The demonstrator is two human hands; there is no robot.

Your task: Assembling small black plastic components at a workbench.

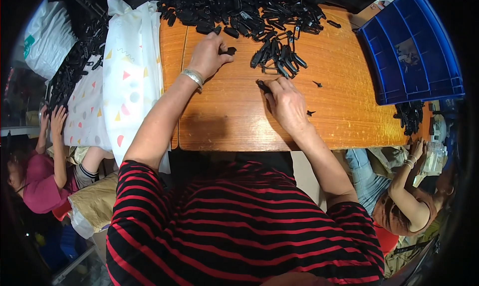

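Gripping a small black part (pixel 263 87) in the right hand (pixel 287 100), with thumb and fingers closed on it so as to leave one end jutting out leftward at the fingertips. Pinching another black piece (pixel 229 51) in the left hand (pixel 205 55), against the thumb and pointing out to the right. Reaching with the left fingertips to the near edge of a big heap of black parts (pixel 239 16); cannot tell whether touching any there. Holding the right hand just below a smaller cluster of black clips (pixel 279 56) on the wooden bench (pixel 229 126), with one tiny black piece (pixel 318 84) off to its right and another (pixel 311 113) just beside the wrist. Working between a patterned white sheet (pixel 130 86) on the left and a blue crate (pixel 424 46) on the right.
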